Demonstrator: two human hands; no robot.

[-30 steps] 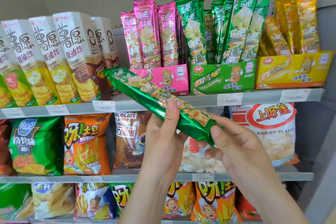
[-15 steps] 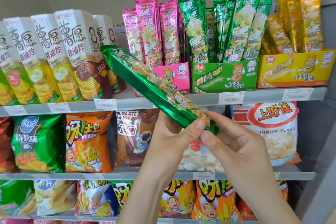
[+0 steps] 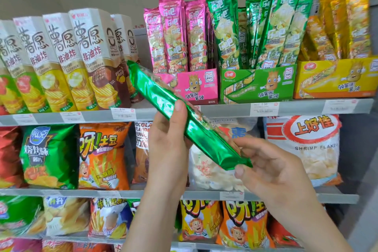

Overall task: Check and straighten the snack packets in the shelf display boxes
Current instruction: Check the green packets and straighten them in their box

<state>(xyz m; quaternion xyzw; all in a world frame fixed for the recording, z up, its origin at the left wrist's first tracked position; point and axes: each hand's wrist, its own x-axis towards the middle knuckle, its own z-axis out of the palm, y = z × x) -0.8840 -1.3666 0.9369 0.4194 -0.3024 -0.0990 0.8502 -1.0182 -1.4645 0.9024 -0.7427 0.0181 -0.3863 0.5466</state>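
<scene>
Green packet (image 3: 161, 96) aslant; left grip (image 3: 169, 143) tight round its middle; right grip (image 3: 272, 170) pinching its lower end

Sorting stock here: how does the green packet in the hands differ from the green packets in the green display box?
The held packet slants, gripped by the left hand and right hand; the boxed packets stand nearly upright in the green display box, untouched. The held packet shows a mostly plain shiny side; the boxed packets show printed fronts. Both are long, slim green foil.
</scene>
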